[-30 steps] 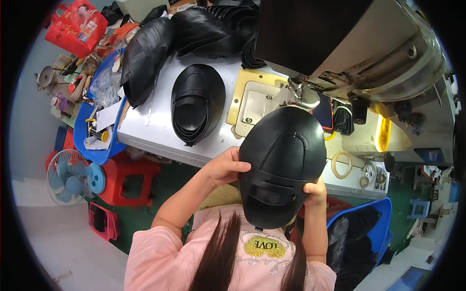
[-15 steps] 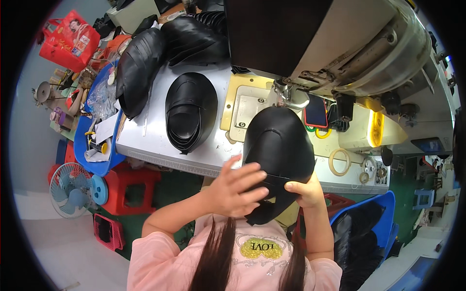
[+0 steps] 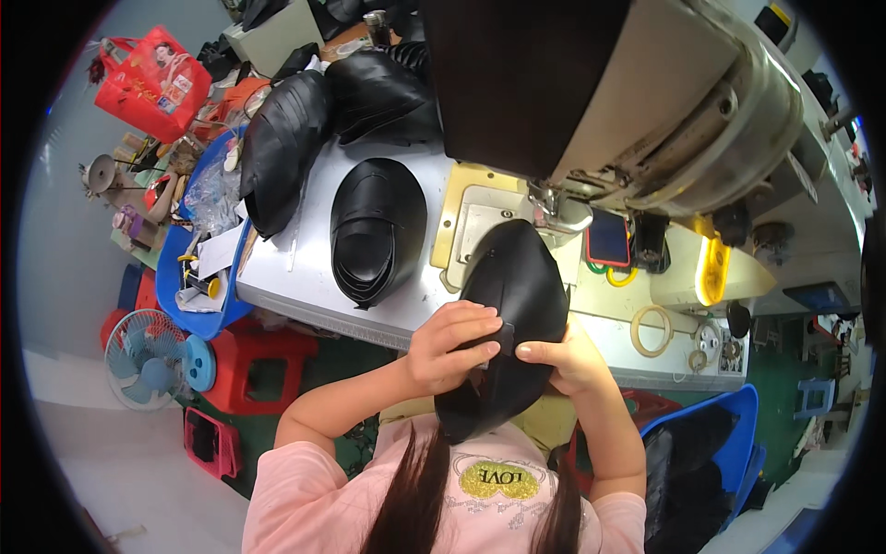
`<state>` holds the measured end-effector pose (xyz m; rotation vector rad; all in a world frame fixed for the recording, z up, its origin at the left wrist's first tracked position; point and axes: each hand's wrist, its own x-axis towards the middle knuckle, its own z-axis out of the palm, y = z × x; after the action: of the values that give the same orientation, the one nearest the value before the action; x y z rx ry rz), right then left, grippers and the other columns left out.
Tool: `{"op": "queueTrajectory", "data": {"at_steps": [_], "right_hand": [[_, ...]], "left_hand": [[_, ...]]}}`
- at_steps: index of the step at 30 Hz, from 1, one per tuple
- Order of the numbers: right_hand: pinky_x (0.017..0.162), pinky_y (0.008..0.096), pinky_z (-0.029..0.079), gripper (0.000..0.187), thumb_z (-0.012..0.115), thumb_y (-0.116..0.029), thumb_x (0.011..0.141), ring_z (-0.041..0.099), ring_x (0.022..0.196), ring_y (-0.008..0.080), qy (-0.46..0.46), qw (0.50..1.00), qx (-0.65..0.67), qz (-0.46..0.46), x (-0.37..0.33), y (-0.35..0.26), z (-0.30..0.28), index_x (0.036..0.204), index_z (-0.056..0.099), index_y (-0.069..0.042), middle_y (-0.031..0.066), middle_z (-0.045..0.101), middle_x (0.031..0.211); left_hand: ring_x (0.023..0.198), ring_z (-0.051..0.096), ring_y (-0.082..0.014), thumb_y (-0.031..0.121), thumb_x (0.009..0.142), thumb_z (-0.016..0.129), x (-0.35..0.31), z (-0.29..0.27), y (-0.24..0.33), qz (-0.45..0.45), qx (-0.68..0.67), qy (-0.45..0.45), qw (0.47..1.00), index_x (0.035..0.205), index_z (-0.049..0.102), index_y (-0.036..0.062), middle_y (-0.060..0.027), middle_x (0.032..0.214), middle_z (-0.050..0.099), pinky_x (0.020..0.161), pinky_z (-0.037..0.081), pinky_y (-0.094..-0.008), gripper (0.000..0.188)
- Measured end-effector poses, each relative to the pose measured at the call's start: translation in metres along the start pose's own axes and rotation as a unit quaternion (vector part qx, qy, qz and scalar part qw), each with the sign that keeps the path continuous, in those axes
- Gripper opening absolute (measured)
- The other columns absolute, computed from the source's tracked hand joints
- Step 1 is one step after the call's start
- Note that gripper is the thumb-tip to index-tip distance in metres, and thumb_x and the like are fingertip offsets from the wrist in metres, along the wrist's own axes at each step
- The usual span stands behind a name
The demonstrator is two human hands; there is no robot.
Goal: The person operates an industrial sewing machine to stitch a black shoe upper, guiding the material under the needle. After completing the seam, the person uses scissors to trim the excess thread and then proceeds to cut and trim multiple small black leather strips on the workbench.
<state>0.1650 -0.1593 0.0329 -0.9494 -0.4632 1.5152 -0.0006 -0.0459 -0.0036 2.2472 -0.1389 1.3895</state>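
Close to my body, at the front edge of the sewing table, I hold a black leather shoe upper in both hands. My left hand grips its left side, thumb and fingers pressed together at the middle. My right hand wraps its right side with the thumb on top, near the left fingertips. The upper's far end lies just in front of the machine's needle area. Left of it, a nested stack of black shoe uppers rests on the table.
A large sewing machine head overhangs the back right. More bundled uppers lie at the back left. A tape roll and a red-edged phone are to the right. Blue bins, a red stool and a fan surround the table.
My left hand, spread and loose before, now grips the upper. The upper has turned and tipped, its sides drawn closer together. The whole view has shifted slightly.
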Motion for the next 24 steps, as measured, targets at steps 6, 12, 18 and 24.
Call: {"op": "queueTrajectory", "data": {"at_steps": [6,12,18,24], "right_hand": [[0.082,0.0300,0.050,0.046,0.069,0.000,0.075,0.061,0.091,0.0175,0.050,0.994,0.066,-0.074,-0.003,0.006,-0.001,0.118,0.051,0.002,0.0091,0.061,0.104],[0.065,0.0212,0.048,0.027,0.069,-0.003,0.076,0.058,0.070,0.0103,0.107,0.984,0.015,-0.140,0.011,-0.006,-0.032,0.099,0.055,-0.001,0.0039,0.060,0.083],[0.050,0.0183,0.038,0.033,0.071,-0.003,0.073,0.055,0.065,0.0067,0.152,0.976,0.025,-0.154,0.031,-0.018,-0.043,0.101,0.054,-0.007,0.0003,0.060,0.082],[0.071,0.0267,0.050,0.035,0.068,-0.006,0.074,0.061,0.080,0.0146,0.193,0.968,0.026,-0.158,0.043,-0.001,-0.069,0.106,0.055,-0.001,0.0063,0.062,0.092]], "left_hand": [[0.092,0.061,-0.0358,-0.010,0.068,0.062,0.013,0.015,-0.027,-0.031,0.018,0.076,0.996,0.093,0.063,-0.0008,-0.0187,0.102,0.062,0.076,0.052,-0.0423,0.026],[0.092,0.061,-0.0352,-0.007,0.066,0.064,0.049,0.027,-0.058,-0.003,0.032,0.046,0.998,0.086,0.065,-0.0018,-0.0166,0.100,0.062,0.077,0.053,-0.0396,0.021],[0.087,0.062,-0.0329,-0.006,0.067,0.066,0.063,0.037,-0.077,-0.054,-0.014,0.029,0.998,0.087,0.065,-0.0008,-0.0161,0.097,0.063,0.073,0.053,-0.0372,0.021],[0.085,0.061,-0.0301,-0.004,0.069,0.065,0.063,0.036,-0.099,-0.065,0.020,-0.027,0.997,0.090,0.065,0.0024,-0.0125,0.097,0.063,0.069,0.050,-0.0346,0.021]]}}
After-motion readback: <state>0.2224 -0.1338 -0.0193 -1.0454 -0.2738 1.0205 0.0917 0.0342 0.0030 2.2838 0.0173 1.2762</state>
